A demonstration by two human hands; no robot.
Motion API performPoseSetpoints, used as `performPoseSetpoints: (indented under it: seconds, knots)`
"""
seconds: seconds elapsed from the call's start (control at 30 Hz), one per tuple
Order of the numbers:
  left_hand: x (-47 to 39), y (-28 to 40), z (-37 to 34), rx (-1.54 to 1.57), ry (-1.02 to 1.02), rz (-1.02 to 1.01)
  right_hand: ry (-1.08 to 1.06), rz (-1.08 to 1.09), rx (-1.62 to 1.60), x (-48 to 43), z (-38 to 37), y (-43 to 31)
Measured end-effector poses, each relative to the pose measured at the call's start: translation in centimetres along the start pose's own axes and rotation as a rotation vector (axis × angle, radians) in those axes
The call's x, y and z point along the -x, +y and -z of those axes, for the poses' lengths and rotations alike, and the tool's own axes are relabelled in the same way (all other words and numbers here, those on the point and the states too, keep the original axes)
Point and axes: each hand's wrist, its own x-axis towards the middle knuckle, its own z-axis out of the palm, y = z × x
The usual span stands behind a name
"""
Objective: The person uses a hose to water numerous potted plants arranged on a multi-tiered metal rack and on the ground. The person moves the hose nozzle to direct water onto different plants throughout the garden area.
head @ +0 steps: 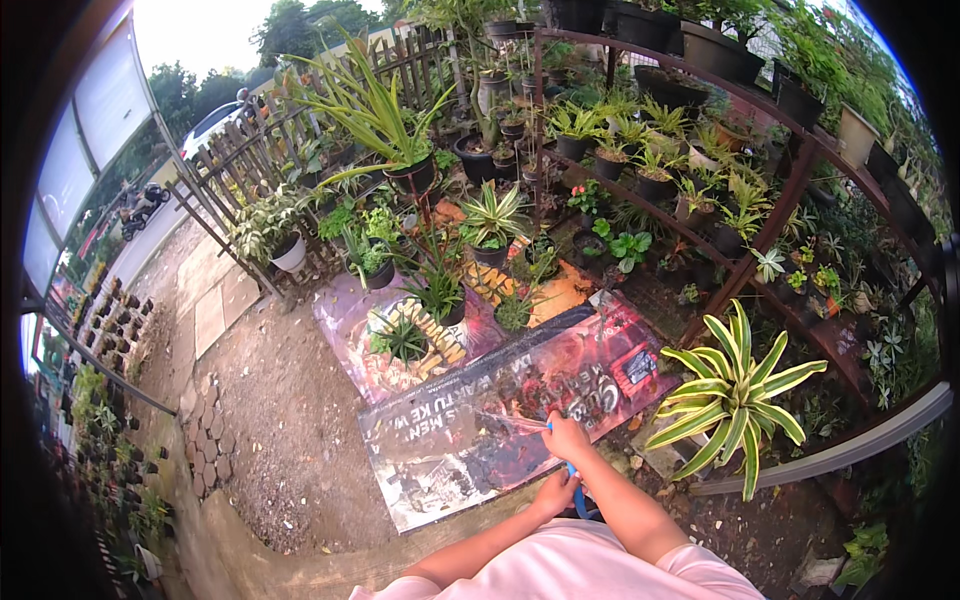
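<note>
My right hand (568,437) grips the front end of a blue hose (577,501). A thin spray of water (514,422) appears to leave that end, toward the left. Lower on the same hose, close to my body, my left hand (556,491) is closed around it. Beneath the spray lies a printed banner sheet (450,480), dark and wet-looking, with soil smears across it. Several potted plants stand on a second printed sheet (345,330) beyond it, among them a small spiky rosette plant (403,339) and a variegated plant (491,214) in a black pot.
A large yellow-edged bromeliad-like plant (739,401) stands close on my right. Rusty metal racks (784,191) hold many pots behind it. A wooden picket fence (225,157) borders the road at upper left. Gravelly ground (292,450) lies left of the sheets.
</note>
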Motion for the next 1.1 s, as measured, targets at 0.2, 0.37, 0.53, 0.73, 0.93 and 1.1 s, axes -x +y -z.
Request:
performPoseSetpoints:
  seconds: [0.2,0.37,0.53,0.73,0.93,1.1]
  knots:
    - [1.1,0.7,0.5,-0.047,0.011,0.052,0.091,-0.082,-0.024,0.4,-0.6,-0.3]
    - [0.9,0.3,0.4,-0.105,0.003,0.004,0.287,-0.139,-0.154,0.5,-1.4,1.7]
    - [0.8,1.0,0.1,-0.146,-0.033,0.013,0.359,-0.166,-0.219,0.6,-1.0,2.6]
    - [0.5,1.3,-0.1,-0.176,-0.027,0.015,0.396,-0.187,-0.204,0.5,-0.5,2.7]
    - [0.2,1.3,0.0,-0.206,-0.025,0.021,0.41,-0.235,-0.221,0.5,-0.2,2.8]
    - [0.6,2.5,-0.1,-0.268,-0.032,0.04,0.409,-0.245,-0.218,-0.1,-0.8,3.8]
